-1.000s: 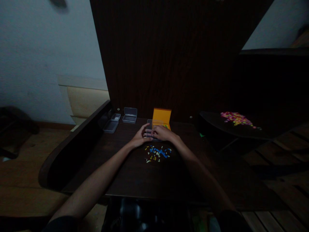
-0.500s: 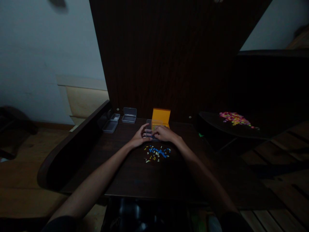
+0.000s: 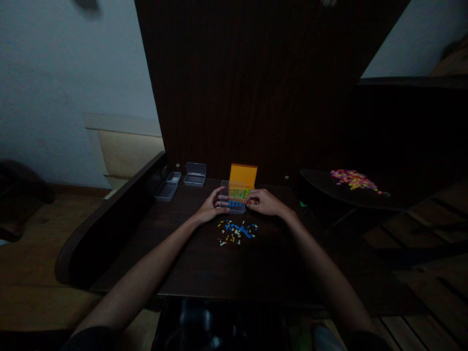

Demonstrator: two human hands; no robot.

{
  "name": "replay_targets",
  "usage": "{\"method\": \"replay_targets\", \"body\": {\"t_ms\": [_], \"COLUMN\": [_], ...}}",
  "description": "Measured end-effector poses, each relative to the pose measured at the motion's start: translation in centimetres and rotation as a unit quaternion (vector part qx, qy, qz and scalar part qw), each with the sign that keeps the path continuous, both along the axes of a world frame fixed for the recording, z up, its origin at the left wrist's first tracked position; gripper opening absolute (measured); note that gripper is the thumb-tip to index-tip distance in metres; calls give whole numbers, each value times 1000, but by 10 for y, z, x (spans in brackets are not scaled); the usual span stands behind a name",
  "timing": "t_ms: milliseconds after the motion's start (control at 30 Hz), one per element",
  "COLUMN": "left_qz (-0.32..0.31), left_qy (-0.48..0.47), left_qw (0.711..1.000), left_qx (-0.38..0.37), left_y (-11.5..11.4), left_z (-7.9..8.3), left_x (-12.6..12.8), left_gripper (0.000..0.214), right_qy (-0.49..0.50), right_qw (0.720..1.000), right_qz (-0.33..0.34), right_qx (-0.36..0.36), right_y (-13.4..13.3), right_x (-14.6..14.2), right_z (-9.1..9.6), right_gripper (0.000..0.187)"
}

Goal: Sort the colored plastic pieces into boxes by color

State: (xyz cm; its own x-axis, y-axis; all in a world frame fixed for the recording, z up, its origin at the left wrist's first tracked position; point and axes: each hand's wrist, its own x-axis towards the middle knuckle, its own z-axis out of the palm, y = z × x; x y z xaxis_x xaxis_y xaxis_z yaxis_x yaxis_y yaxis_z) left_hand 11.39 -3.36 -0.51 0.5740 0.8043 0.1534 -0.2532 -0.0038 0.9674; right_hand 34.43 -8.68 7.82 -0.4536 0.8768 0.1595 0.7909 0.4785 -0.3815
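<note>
My left hand (image 3: 211, 206) is wrapped around the left side of a clear plastic box (image 3: 238, 211), its lid standing up. Small blue pieces (image 3: 235, 204) lie in rows inside the box. Just off the box's right side, my right hand (image 3: 263, 202) has its fingers bent together; whatever they pinch is too small to make out. Behind is an open orange box (image 3: 243, 174) with green pieces (image 3: 237, 193) showing through the clear lid. Nearer me, a loose scatter of small blue, yellow and whitish pieces (image 3: 237, 231) lies on the dark tabletop (image 3: 204, 273).
Two open clear boxes, one at the left (image 3: 166, 191) and one farther back (image 3: 195, 179), stand near the raised side board (image 3: 109, 214). A heap of pink and yellow bits (image 3: 354, 179) rests on a dark surface to the right. A tall dark panel (image 3: 256, 87) closes the back.
My right hand has moved right, from over the clear box to beside it, uncovering the rows of blue pieces. My left hand stays on the box.
</note>
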Motion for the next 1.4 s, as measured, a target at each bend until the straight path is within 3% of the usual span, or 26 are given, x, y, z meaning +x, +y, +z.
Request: {"method": "replay_targets", "body": {"t_ms": [233, 567, 900, 1200, 1400], "left_qz": [7, 9, 3, 2, 5], "left_qy": [2, 8, 10, -8, -7], "left_qw": [1000, 1000, 1000, 1000, 1000], "left_qx": [-8, 7, 8, 0, -7], "left_y": [-1, 0, 2, -3, -3], "left_z": [1, -1, -3, 3, 4], "left_x": [-1, -3, -2, 0, 0], "left_gripper": [91, 90, 92, 91, 91], "right_qy": [-15, -50, 17, -169, -205], "right_qw": [995, 995, 999, 984, 976], "right_qz": [30, 6, -27, -61, -74], "right_qx": [-90, -81, 3, 21, 15], "right_y": [-25, -35, -10, 18, 20], "right_x": [20, 10, -18, -64, -70], "right_z": [-20, -31, -6, -13, -11], "right_gripper": [16, 16, 14, 27, 31]}}
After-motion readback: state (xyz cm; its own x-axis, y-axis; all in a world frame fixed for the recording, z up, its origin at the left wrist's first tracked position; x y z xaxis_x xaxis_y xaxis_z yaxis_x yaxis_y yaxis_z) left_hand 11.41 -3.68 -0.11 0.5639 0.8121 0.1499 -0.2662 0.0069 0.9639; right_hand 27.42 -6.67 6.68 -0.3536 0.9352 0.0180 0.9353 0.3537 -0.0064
